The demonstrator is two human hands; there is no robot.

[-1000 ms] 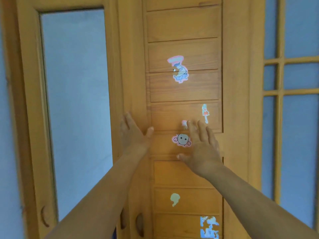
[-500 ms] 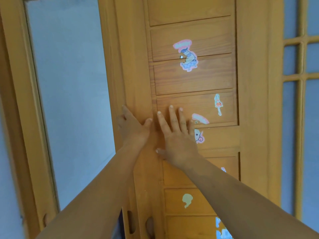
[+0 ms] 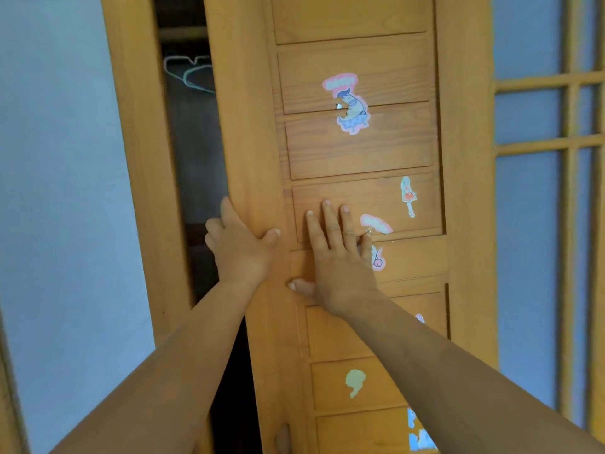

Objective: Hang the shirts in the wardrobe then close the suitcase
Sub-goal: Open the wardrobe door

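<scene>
A wooden wardrobe door (image 3: 357, 142) with slatted panels and several stickers fills the middle of the view. My left hand (image 3: 240, 245) grips its left edge, fingers curled behind the edge and thumb on the front. My right hand (image 3: 337, 257) lies flat on the door's face with straight fingers. A dark gap (image 3: 193, 158) shows between this door and the left door. Inside the gap hang pale wire hangers (image 3: 193, 75) on a rail. No shirts or suitcase are in view.
The left wardrobe door (image 3: 65, 191) has a pale blue panel in a wooden frame. On the right stands a door with blue panes in a wooden grid (image 3: 550, 142). A recessed handle (image 3: 283, 439) sits low on the middle door.
The middle door has come away from the left door, opening a dark gap with hangers. My left hand's fingers now curl round the door's edge; my right hand stays flat on it.
</scene>
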